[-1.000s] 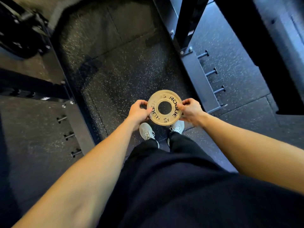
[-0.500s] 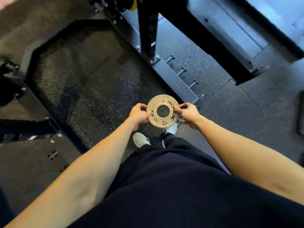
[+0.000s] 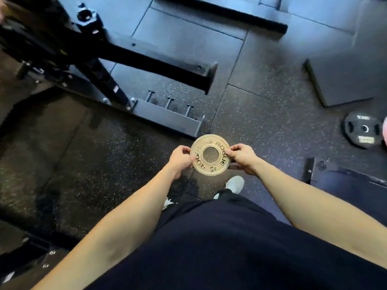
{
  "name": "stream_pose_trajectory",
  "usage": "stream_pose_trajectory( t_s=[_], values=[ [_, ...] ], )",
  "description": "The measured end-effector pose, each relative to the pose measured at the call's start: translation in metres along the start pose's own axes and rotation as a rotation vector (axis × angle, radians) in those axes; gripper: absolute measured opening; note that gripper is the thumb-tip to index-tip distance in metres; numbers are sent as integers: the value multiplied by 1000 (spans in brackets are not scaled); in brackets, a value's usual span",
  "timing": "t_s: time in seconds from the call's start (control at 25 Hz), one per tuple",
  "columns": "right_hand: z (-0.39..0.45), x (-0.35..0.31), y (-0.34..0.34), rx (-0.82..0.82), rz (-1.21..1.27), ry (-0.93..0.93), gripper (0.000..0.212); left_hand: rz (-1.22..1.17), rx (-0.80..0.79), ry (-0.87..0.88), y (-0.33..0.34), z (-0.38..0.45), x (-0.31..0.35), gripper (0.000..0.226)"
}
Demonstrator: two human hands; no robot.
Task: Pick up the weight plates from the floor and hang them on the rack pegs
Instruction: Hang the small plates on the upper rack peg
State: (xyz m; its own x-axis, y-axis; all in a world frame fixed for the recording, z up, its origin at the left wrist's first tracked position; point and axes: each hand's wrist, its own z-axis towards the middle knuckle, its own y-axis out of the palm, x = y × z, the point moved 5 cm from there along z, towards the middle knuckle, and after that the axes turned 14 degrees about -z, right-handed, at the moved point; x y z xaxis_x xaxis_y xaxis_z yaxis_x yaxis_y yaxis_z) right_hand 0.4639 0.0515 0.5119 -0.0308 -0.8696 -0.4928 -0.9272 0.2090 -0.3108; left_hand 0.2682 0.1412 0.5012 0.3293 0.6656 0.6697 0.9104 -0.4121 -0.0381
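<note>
A small tan weight plate with black lettering and a round centre hole is held flat in front of me at about waist height. My left hand pinches its left rim and my right hand pinches its right rim. A black weight plate lies flat on the rubber floor at the far right. The rack's base beam runs just beyond the tan plate, with three short pegs sticking out of its far side.
A black rack upright and a horizontal black beam rise at the upper left. A grey box sits at the right, another black frame at the lower right. My white shoes stand below the plate.
My view has swung to the right: the rack base and pegs moved left and up in frame, and the black plate on the floor came into sight. Both hands keep their hold on the tan plate.
</note>
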Motion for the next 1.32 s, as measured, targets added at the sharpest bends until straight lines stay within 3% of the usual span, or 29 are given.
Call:
stream_pose_trajectory(
  t_s=[0.28, 0.56, 0.8, 1.08, 1.32],
  values=[
    [32, 28, -172, 41, 114, 4, 12, 86, -92, -27, 176, 30, 45, 16],
    [91, -6, -261, 30, 166, 11, 8, 112, -116, -6, 257, 85, 121, 17],
    [177, -90, -319, 42, 140, -13, 14, 160, -137, 6, 295, 181, 212, 16],
    [274, -239, -383, 59, 77, -24, 22, 212, -123, 87, 319, 292, 362, 15],
    [369, -353, -406, -30, 92, -32, 9, 170, -9, 65, 315, 384, 452, 15]
  ],
)
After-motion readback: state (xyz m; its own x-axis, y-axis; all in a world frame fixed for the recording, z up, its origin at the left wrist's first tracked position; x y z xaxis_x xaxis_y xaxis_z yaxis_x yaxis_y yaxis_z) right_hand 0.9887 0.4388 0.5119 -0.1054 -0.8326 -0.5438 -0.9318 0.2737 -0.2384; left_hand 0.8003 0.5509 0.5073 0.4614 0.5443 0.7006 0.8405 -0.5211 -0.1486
